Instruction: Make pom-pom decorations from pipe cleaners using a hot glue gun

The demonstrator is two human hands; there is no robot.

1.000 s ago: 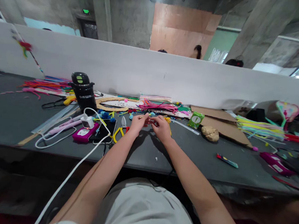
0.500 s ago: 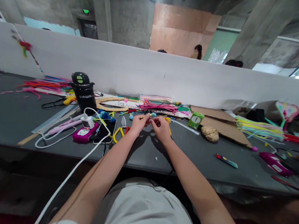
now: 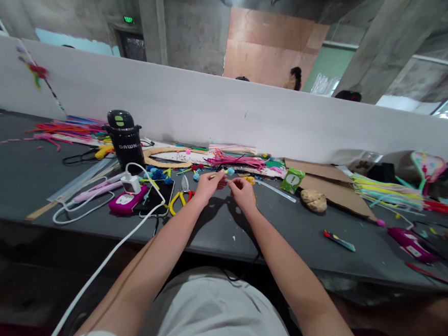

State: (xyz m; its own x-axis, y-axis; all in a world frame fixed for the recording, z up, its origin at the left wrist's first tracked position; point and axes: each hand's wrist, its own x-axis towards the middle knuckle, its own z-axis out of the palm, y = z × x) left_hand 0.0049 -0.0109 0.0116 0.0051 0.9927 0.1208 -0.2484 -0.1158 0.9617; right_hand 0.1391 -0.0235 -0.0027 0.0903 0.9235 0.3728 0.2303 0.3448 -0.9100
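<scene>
Over the middle of the table, my left hand [image 3: 208, 185] is closed, with a thin yellowish piece [image 3: 212, 176] showing between its fingers. Close to its right, my right hand [image 3: 243, 191] is pinched at the fingertips; whatever it grips is too small to name. A fuzzy blue-and-yellow bit [image 3: 230, 172] shows just beyond the fingertips, and I cannot tell whether it is held or lies behind them. Yellow-handled pliers [image 3: 184, 193] lie left of my left hand. Bundled pink pipe cleaners [image 3: 236, 160] lie behind both hands.
A black bottle [image 3: 123, 140], a purple power socket [image 3: 127, 200] with a white cable, and a phone [image 3: 159, 198] are at left. A green box [image 3: 292, 180], a tan lump [image 3: 314, 200], cardboard [image 3: 333, 193] and a cutter knife [image 3: 338, 240] are at right. A white partition [image 3: 197, 105] stands behind.
My right fingertips have drawn very slightly to the right, away from the left hand. The view has shifted a little; the table things lie as before.
</scene>
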